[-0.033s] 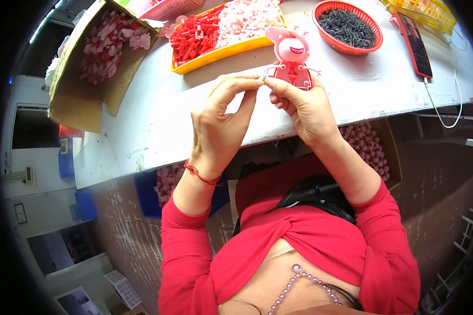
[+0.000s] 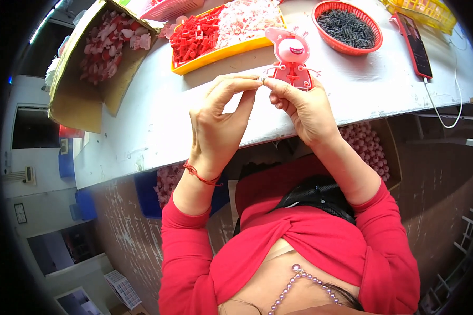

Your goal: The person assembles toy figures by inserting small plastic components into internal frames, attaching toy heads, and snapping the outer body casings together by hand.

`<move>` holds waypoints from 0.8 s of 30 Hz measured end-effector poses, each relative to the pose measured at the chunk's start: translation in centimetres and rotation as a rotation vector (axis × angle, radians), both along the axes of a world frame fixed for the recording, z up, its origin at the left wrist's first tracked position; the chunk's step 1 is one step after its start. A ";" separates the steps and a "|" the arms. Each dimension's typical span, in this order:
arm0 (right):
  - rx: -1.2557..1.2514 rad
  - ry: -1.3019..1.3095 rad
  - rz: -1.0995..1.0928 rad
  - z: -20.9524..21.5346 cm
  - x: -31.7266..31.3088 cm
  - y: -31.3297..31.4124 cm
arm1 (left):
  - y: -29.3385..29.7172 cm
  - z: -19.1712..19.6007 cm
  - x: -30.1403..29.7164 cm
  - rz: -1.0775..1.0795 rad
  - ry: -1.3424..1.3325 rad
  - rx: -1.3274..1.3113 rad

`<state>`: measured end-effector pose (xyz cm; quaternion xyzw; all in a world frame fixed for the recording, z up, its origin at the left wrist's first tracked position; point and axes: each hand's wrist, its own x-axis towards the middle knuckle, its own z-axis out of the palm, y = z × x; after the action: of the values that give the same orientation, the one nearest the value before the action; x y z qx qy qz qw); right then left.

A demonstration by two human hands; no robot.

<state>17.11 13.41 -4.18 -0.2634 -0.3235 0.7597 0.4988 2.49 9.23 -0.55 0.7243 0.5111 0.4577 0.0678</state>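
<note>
Over the white table my right hand [image 2: 306, 107] is closed round the lower part of a flat pink plastic pig figure [image 2: 291, 50]. The pig has a round snout, a red mouth, thin side arms and a red body, and stands up past my fingers with its base hidden by them. My left hand [image 2: 220, 110] is closed in a pinch, its fingertips meeting my right thumb just left of the figure. Between these tips is a tiny pale piece [image 2: 263, 77], too small to name.
Behind my hands stands a yellow tray [image 2: 226, 51] of red and pale pink plastic parts. A red basket [image 2: 376, 42] of short black pieces is to its right, beside a phone [image 2: 414, 44] on a white cable. A cardboard box [image 2: 71, 100] of pink parts leans at the left.
</note>
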 end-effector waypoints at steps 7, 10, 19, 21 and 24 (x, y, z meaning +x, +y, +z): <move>-0.032 0.027 -0.041 0.1 0.6 0.2 | 0.1 0.3 0.6 0.060 -0.077 -0.060; -0.117 0.060 -0.073 0.1 0.0 0.4 | 1.8 1.3 1.3 0.044 -0.109 0.067; -0.135 0.156 -0.045 0.2 0.6 0.5 | 7.3 9.9 7.9 -0.176 0.373 0.353; -0.127 0.187 -0.029 0.0 0.9 0.4 | 8.5 8.0 5.9 -0.154 0.290 0.342; -0.103 0.194 0.034 -0.5 1.0 0.6 | 5.3 6.0 3.6 -0.043 0.076 -0.076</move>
<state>18.12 14.01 -4.70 -0.2087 -0.2386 0.8056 0.5005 6.12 14.48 5.41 0.7488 0.5147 0.4087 0.0855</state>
